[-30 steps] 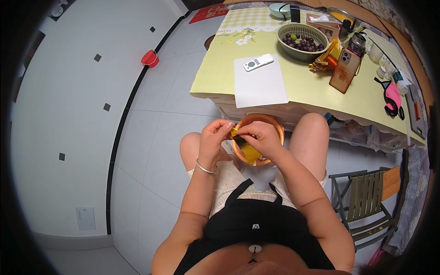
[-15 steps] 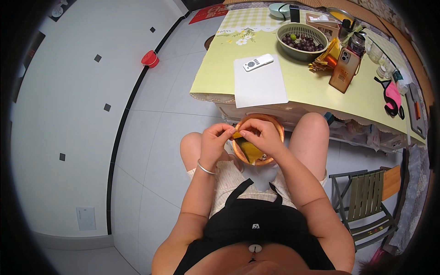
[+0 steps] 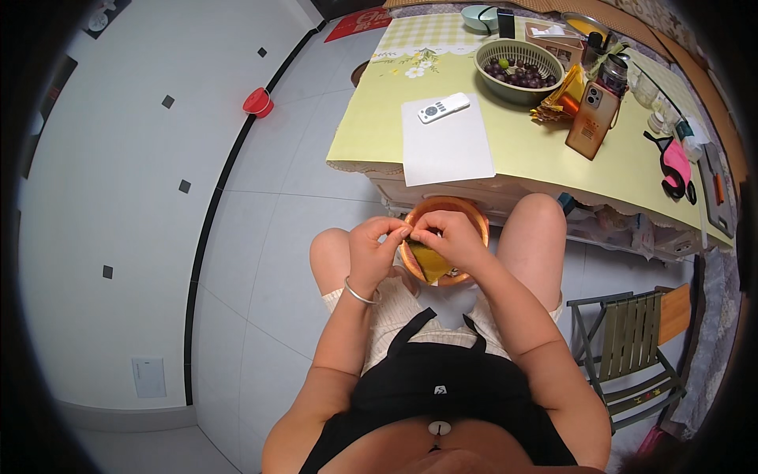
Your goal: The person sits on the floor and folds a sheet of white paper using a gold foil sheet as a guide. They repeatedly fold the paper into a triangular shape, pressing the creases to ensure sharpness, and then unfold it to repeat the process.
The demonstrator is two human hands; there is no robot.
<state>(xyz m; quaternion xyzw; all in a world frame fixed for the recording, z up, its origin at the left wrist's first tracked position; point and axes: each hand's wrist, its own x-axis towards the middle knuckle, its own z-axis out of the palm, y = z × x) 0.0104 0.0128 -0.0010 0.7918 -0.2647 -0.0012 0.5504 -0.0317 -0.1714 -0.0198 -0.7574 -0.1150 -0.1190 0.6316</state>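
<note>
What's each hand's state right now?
Left hand: closed in a pinch; anything held is too small to tell.
Right hand: pinched closed too; contents can't be told.

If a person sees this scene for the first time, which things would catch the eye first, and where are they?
Probably the left hand and the right hand, pinched close together over an orange bin with a gold sheet showing in it. Next, perhaps, the bowl of dark grapes toward the back of the green table, and the red bucket by the left wall.
</note>
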